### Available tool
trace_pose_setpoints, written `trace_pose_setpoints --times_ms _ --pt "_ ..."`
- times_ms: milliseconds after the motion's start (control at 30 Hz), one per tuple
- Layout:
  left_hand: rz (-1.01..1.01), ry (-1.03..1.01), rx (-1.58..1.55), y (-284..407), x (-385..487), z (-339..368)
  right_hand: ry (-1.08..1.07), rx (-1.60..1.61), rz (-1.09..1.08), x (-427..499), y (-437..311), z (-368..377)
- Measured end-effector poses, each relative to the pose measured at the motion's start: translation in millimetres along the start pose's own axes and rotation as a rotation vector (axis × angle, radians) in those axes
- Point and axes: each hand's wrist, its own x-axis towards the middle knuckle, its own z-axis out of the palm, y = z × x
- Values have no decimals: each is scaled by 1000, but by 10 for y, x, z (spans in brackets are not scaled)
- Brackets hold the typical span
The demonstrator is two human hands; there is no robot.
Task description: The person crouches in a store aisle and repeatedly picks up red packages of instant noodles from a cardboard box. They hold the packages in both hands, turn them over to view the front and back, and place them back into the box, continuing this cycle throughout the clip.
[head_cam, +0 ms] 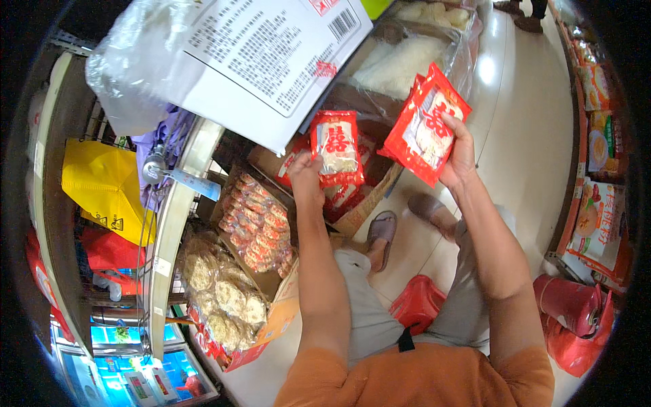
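My right hand [460,152] grips red plastic packets [424,129], at least two overlapping, up and to the right of an open cardboard box [367,211]. The front one has a clear window with pale dried food behind a red printed character. Over the box, my left hand [307,175] pinches the lower left edge of a similar red packet [337,142], which faces up. More red packets [341,196] lie beneath it inside the box. My left fingertips are partly hidden at that packet's edge.
A white printed carton [274,56] overhangs the box. Nearby stand a box of small wrapped pieces [257,224] and bagged noodle-like cakes [231,300]. A red plastic stool [419,297] is between my legs. Shelves [168,234] flank the left; packaged goods [600,224] line the right.
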Motion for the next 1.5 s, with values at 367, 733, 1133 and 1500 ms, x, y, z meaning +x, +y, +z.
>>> trace_pose_setpoints --times_ms 367,733,1133,1500 --pt "-57 -128 -437 -38 -348 201 26 -60 -12 36 46 -101" --pt "36 -195 -455 -39 -347 212 30 -23 -32 34 -36 -68" --pt "116 -300 -480 41 -410 286 -16 -35 -71 58 -74 -167" --pt "86 -355 -522 17 -383 222 -15 -62 -58 34 -77 -159"
